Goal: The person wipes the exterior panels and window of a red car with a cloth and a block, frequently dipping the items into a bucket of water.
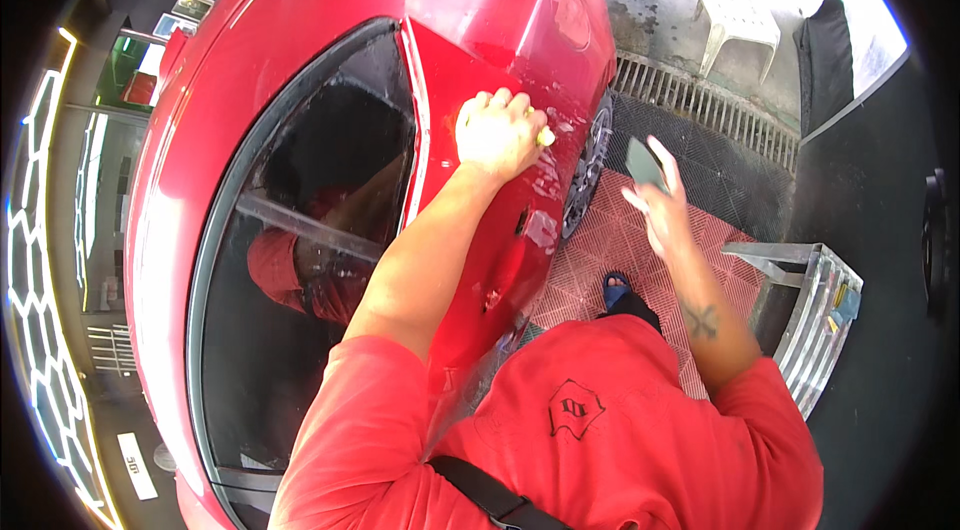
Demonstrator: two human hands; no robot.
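My left hand (501, 134) presses against the red side panel (469, 79) of a car, just behind the side window (300, 177). Its fingers are curled around a small yellow-green object (546, 137), mostly hidden by the hand. Pale wet-looking patches (546, 177) mark the paint below and beside that hand. Apart from the car, to the right of the wheel (589, 166), my right hand (664, 215) is raised. Between its thumb and fingers is a thin, flat grey-green piece (643, 164), whose material I cannot tell.
A metal step stool (814, 327) stands at the right, with a small blue item (847, 303) on it. Red and dark floor tiles (720, 260) meet a drain grate (705, 106). Beyond are a white plastic stool (739, 23) and a dark wall (877, 230).
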